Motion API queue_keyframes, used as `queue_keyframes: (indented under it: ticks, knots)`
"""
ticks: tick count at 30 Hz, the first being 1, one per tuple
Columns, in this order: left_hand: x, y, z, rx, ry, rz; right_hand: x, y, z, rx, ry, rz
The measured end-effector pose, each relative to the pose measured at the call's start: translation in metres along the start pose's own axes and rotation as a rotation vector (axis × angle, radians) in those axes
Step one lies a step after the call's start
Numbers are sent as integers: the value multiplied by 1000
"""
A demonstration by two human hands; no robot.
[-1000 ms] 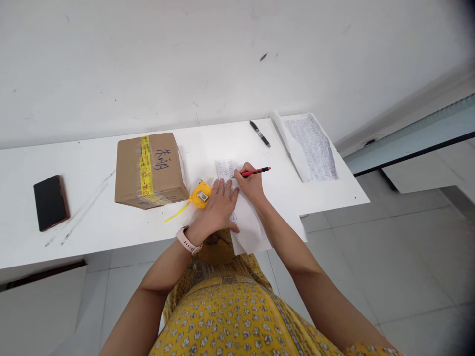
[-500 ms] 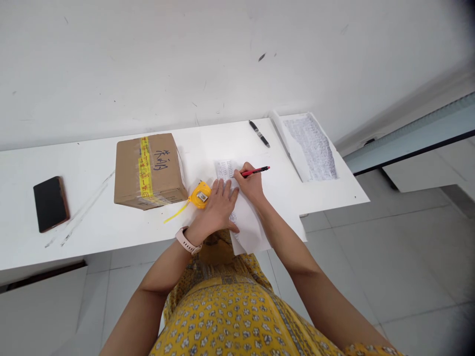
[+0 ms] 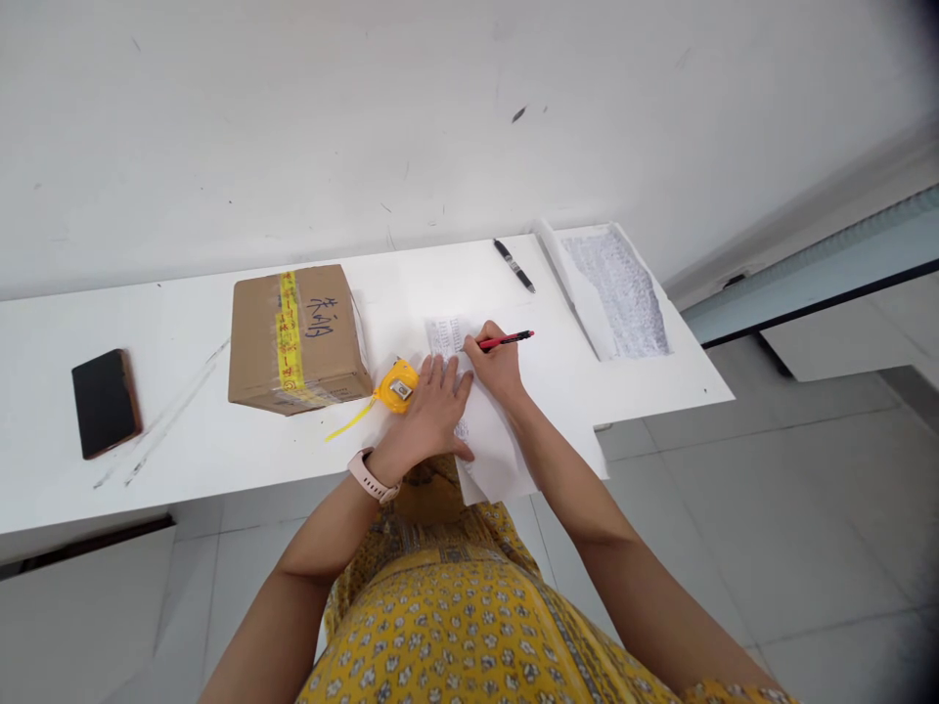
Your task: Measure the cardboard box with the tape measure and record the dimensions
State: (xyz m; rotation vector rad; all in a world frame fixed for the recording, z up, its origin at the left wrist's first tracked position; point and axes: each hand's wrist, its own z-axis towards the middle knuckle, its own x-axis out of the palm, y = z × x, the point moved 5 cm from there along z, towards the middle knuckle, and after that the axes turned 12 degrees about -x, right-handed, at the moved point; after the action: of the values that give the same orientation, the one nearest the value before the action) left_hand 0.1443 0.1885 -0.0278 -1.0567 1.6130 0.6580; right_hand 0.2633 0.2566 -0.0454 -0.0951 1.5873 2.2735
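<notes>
One slim red-and-black pen (image 3: pixel 508 340), at the centre of the frame, slants from the right hand (image 3: pixel 499 372), its lower part clamped between thumb and fingers. The left hand (image 3: pixel 438 406) lies flat, fingers slightly apart, on the white handwritten paper sheet (image 3: pixel 500 460), beside the compact yellow tape measure (image 3: pixel 396 384).

I record my pen (image 3: pixel 508 340) as plastic, my sheet (image 3: pixel 503 458) matt paper, tape measure (image 3: pixel 398 381) glossy plastic, box (image 3: pixel 253 337) matt cardboard, its sealing tape (image 3: pixel 290 337) shiny, tabletop (image 3: pixel 646 391) smooth, garment (image 3: pixel 447 626) printed cloth.

Gap, red pen (image 3: pixel 506 340) to rightmost papers (image 3: pixel 622 298)
</notes>
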Motion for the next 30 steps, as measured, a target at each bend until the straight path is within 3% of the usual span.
queue_keyframes:
  ticks: [8,30]
  knots:
    - [2,1,1,13,-44,-31,-1,1,0,15,-10,-24]
    - [4,2,1,3,-14,-19,-2,-2,0,6,-30,-37]
